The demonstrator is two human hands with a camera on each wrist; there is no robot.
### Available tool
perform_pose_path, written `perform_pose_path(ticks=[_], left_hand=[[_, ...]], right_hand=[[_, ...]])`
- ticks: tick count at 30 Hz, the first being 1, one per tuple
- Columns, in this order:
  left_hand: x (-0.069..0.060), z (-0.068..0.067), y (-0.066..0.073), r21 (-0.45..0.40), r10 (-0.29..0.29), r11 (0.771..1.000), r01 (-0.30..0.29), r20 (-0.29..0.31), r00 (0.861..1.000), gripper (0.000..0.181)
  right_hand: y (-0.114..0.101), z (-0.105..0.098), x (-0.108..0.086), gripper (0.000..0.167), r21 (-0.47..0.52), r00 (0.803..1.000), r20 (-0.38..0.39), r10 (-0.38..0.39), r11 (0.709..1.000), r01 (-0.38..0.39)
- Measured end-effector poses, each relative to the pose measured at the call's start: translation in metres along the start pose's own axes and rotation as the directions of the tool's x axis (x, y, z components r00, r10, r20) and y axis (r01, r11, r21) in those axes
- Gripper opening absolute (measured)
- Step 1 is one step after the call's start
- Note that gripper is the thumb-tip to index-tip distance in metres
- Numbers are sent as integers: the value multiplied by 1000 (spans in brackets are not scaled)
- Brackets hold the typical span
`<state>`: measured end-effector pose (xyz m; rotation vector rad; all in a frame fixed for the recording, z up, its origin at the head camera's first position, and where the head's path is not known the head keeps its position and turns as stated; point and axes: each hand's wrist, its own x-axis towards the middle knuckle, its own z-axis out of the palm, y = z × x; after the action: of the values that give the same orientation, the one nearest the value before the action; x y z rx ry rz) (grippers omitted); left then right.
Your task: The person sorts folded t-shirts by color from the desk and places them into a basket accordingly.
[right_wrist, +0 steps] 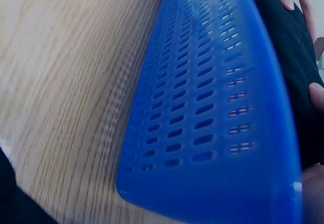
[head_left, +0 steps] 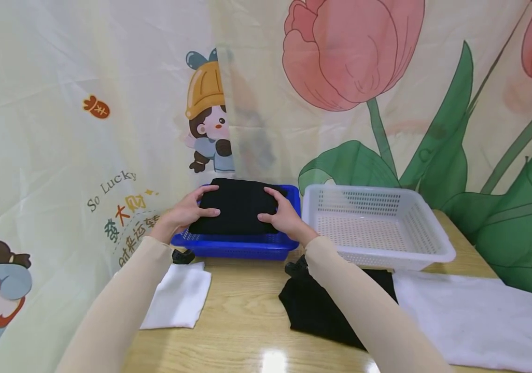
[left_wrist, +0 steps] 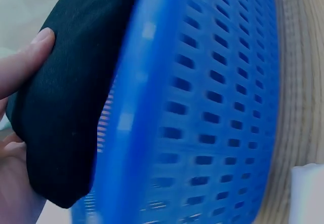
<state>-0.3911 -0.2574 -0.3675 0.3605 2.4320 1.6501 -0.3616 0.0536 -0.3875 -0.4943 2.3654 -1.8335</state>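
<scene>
A folded black cloth [head_left: 238,207] lies over the blue basket [head_left: 242,248], its back edge rising above the basket's rear rim. The left hand [head_left: 184,210] grips its left side and the right hand [head_left: 287,212] its right side, thumbs on top. In the left wrist view the cloth [left_wrist: 76,82] bulges beside the blue rim [left_wrist: 136,82], with the left hand [left_wrist: 20,82] round its edge. The right wrist view shows the basket's slotted wall [right_wrist: 202,107], the dark cloth [right_wrist: 293,72] behind it and part of the right hand [right_wrist: 316,97].
A white basket [head_left: 378,254] stands right of the blue one. On the wooden table [head_left: 242,305] lie a small white cloth [head_left: 179,298] at the left, a black cloth [head_left: 312,311] under the right forearm and a large white cloth [head_left: 476,321] at the right. A printed curtain [head_left: 256,103] hangs behind.
</scene>
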Motion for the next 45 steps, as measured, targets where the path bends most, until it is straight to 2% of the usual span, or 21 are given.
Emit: perform_pose_path(ticks=[5, 9, 15, 19, 23, 30, 35, 38, 45], left_hand=[[12, 4, -17, -19, -12, 1000, 11, -54, 998, 81], [16, 8, -24, 23, -13, 1000, 15, -89, 996, 81], [20, 14, -31, 44, -41, 998, 46, -106, 993, 82], [20, 13, -38, 98, -62, 992, 75, -129, 990, 82], [22, 11, -45, 114, -79, 989, 95, -134, 988, 81], [29, 10, -43, 155, -65, 984, 86, -139, 988, 80], [25, 11, -44, 183, -94, 976, 118, -138, 986, 80], [24, 10, -45, 186, -104, 974, 129, -140, 985, 79], [26, 14, -49, 163, -117, 977, 136, -124, 985, 79]], right_hand=[[10, 7, 11, 83, -48, 999, -22, 38, 998, -39], [14, 11, 16, 83, -91, 996, -45, 72, 993, -76], [22, 15, 22, 82, -126, 991, -63, 118, 984, -125], [25, 19, 26, 82, -136, 991, -56, 118, 983, -125], [28, 20, 30, 82, -128, 991, -44, 130, 983, -135], [29, 19, 34, 80, -142, 988, -57, 141, 979, -148], [33, 21, 38, 81, -164, 981, -45, 187, 968, -192], [34, 22, 40, 81, -173, 980, -29, 198, 965, -200], [34, 20, 37, 81, -191, 978, -43, 206, 959, -211]])
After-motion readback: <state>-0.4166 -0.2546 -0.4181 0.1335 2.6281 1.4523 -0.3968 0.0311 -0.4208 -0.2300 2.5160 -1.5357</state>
